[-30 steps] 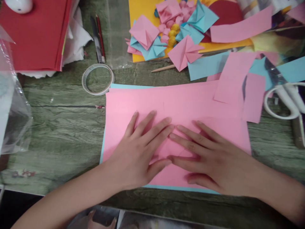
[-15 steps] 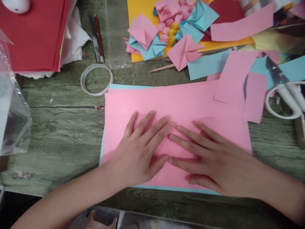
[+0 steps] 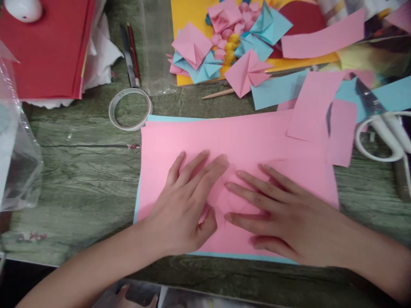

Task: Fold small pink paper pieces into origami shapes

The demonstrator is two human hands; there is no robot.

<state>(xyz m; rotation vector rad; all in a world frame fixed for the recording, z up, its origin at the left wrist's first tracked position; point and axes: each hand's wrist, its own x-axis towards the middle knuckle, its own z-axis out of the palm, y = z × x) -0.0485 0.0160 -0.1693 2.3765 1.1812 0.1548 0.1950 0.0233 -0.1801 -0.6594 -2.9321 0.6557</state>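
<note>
Pink paper sheets (image 3: pixel 257 137) lie on top of light blue paper (image 3: pixel 180 118), which shows along the edges. My left hand (image 3: pixel 188 201) rests on the pink sheet with its fingers stretched forward and its thumb bent in. Opposite it, my right hand (image 3: pixel 272 205) lies spread on the same sheet, fingers pointing left. A narrow gap separates the fingertips of the two hands. Neither hand grips anything. Whether something small is beneath the palms is hidden.
A tape roll (image 3: pixel 130 109) touches the stack's upper left corner, near a pencil (image 3: pixel 133 55). Folded paper pieces (image 3: pixel 192 45) lie at the back on yellow paper. White-handled scissors (image 3: pixel 382 128) and pink strips (image 3: pixel 314 105) are at right, red sheets (image 3: pixel 48 55) at upper left.
My left thumb has bent back, away from my right hand, and the left index finger has shifted. My right hand stays almost in place. The whole view has shifted slightly.
</note>
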